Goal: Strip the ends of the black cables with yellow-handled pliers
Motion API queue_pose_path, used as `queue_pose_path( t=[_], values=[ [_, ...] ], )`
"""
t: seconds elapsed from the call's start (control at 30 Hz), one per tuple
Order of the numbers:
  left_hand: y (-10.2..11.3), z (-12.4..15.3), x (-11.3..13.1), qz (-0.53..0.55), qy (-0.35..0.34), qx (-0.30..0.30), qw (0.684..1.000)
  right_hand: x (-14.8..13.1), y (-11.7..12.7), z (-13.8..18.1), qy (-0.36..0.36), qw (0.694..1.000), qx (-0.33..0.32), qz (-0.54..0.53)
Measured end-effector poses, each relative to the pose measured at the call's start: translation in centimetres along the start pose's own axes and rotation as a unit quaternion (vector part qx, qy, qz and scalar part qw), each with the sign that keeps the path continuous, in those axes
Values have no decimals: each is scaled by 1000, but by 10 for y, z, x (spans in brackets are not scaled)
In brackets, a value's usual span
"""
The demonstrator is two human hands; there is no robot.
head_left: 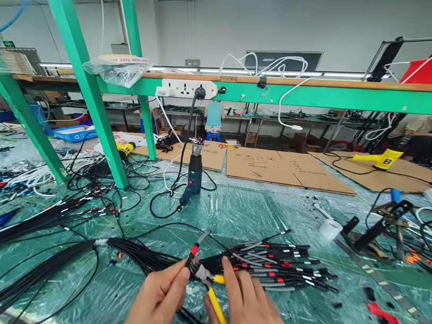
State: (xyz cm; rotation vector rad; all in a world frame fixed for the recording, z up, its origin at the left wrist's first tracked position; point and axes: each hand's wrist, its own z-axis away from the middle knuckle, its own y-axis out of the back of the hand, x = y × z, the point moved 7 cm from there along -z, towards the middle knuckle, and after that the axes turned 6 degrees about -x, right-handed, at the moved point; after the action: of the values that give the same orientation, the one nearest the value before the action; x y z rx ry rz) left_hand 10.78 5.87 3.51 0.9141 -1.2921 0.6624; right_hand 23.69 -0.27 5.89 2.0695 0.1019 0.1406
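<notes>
My left hand (158, 304) pinches a thin black cable (197, 245) with a red sleeve and grey tip, held up just above the bench. My right hand (252, 322) grips yellow-handled cutters (216, 299), their metal jaws meeting the cable right at my left fingertips. Just beyond both hands lies a bundle of black cables (277, 267) with red, white and grey sleeved ends, fanned out to the right. The bundle's long black tails (25, 258) run off to the left across the plastic-covered green bench (241, 208).
A blue heat gun (193, 172) stands upright mid-bench, plugged into a white power strip (188, 88) on the green frame. Cardboard sheets (287, 168), a tape roll (330, 229) and a black jig (379, 225) lie to the right. More cables pile at left. A person sits far behind.
</notes>
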Motion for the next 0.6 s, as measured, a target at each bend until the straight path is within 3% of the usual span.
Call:
queue_pose_path(
  t=[0.33,0.5,0.6],
  values=[
    [0,1,13,-150,-52,2,987,-1,-9,6,-6,1000,0,7],
    [2,1,8,-144,-37,5,989,-1,-24,12,-47,996,-63,-39],
    [4,-1,0,-70,-1,-13,997,0,-26,12,-48,985,-108,-124]
  ],
)
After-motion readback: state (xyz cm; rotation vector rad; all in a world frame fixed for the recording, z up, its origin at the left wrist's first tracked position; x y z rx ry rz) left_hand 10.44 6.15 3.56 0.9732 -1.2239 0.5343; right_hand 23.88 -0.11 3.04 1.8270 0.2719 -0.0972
